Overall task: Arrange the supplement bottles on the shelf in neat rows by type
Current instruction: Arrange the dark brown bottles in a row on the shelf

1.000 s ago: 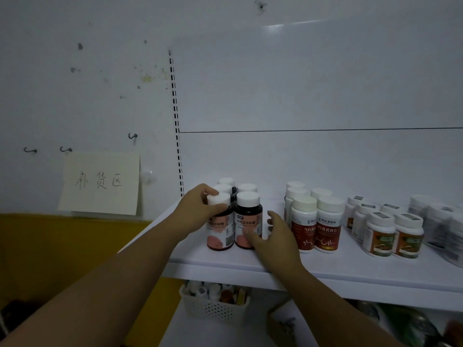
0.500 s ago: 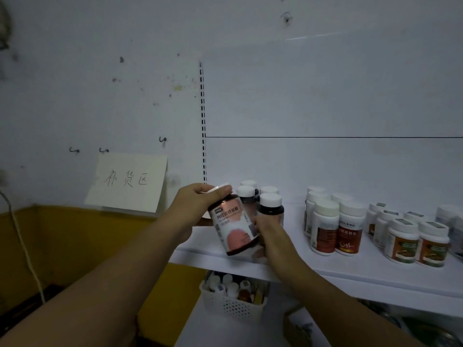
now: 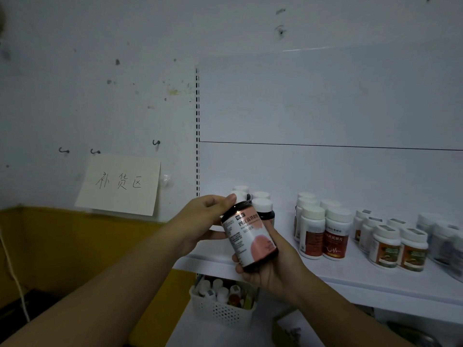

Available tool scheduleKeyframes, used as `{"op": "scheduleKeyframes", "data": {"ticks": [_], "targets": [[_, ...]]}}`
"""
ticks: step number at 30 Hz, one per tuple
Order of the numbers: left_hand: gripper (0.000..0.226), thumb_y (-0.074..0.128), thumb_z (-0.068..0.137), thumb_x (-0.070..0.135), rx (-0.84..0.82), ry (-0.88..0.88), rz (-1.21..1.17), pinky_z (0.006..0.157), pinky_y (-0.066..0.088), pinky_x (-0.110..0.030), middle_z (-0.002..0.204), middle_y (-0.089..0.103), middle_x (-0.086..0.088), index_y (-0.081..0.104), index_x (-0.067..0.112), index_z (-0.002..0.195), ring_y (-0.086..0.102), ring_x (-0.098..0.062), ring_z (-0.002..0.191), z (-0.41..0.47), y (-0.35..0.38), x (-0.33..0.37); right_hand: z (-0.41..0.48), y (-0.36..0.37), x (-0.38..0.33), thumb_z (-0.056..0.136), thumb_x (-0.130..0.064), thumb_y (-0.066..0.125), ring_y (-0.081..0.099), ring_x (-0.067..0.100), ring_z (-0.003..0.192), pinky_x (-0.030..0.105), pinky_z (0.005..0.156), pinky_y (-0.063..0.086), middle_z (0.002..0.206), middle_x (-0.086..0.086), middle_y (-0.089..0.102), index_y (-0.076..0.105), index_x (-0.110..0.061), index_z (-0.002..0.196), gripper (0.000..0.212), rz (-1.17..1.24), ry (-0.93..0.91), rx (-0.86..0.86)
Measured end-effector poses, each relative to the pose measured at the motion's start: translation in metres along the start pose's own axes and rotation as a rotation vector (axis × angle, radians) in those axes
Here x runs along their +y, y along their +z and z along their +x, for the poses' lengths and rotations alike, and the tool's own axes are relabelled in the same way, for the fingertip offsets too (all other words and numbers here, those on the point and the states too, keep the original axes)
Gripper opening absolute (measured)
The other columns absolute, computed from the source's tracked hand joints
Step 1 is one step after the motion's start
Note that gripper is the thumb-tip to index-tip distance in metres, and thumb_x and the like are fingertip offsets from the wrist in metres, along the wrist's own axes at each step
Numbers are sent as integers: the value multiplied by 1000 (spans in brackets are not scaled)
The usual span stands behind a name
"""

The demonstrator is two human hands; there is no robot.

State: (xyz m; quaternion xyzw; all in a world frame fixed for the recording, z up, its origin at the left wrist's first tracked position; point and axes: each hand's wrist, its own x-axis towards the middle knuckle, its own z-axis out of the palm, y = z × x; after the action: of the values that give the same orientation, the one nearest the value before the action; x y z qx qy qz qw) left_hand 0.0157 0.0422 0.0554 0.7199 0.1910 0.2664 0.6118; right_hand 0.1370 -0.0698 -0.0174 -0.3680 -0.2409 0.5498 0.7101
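Observation:
A dark bottle with a pink label point(image 3: 250, 236) is held tilted in front of the white shelf point(image 3: 363, 279), off its surface. My left hand point(image 3: 203, 221) grips its top and hides the cap. My right hand point(image 3: 273, 261) cups its base from below. Behind it on the shelf stand more dark bottles with white caps point(image 3: 263, 209). To the right are white bottles with red labels point(image 3: 335, 236), then white bottles with orange-green labels point(image 3: 398, 246), then pale bottles point(image 3: 443, 236) at the frame's edge.
A white perforated basket point(image 3: 223, 311) full of small bottles sits on the level below the shelf. A paper note point(image 3: 120, 184) with handwriting hangs on the wall at left, above a yellow band. A cardboard box point(image 3: 285, 326) lies beside the basket.
My left hand lifted the pink-label bottle off the shelf's front left and tilted it. My right hand left the neighbouring bottle and came under the lifted one's base.

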Motion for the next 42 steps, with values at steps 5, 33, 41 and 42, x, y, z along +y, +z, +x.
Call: {"op": "scheduleKeyframes", "data": {"ticks": [5, 33, 41, 42], "targets": [[38, 61, 81, 42, 11, -7, -19, 63, 56, -26, 102, 68, -8, 65, 12, 105, 65, -19, 92, -1, 2, -3, 3, -8, 2, 70, -51, 56, 67, 36, 77, 41, 62, 57, 95, 24, 68, 54, -7, 125, 70, 4, -4, 15], [31, 73, 76, 30, 49, 39, 21, 58, 56, -22, 91, 72, -1, 64, 19, 103, 70, -10, 77, -4, 20, -15, -3, 1, 13, 74, -24, 78, 62, 9, 98, 19, 78, 53, 113, 1, 61, 48, -30, 108, 45, -775, -463, 268], [39, 64, 83, 21, 74, 41, -178, 67, 55, -36, 102, 68, -10, 49, 17, 118, 66, -23, 90, 1, 9, -28, 0, -2, 2, 76, -25, 63, 60, 33, 112, 46, 92, 52, 124, 18, 61, 53, -15, 123, 50, -263, -195, -24], [38, 63, 84, 20, 71, 43, -196, 68, 55, -36, 101, 67, -11, 47, 17, 118, 66, -24, 90, 2, 9, -29, 1, -3, 0, 74, -22, 61, 60, 34, 113, 46, 91, 52, 125, 19, 61, 53, -14, 124, 51, -252, -188, -53]]}}
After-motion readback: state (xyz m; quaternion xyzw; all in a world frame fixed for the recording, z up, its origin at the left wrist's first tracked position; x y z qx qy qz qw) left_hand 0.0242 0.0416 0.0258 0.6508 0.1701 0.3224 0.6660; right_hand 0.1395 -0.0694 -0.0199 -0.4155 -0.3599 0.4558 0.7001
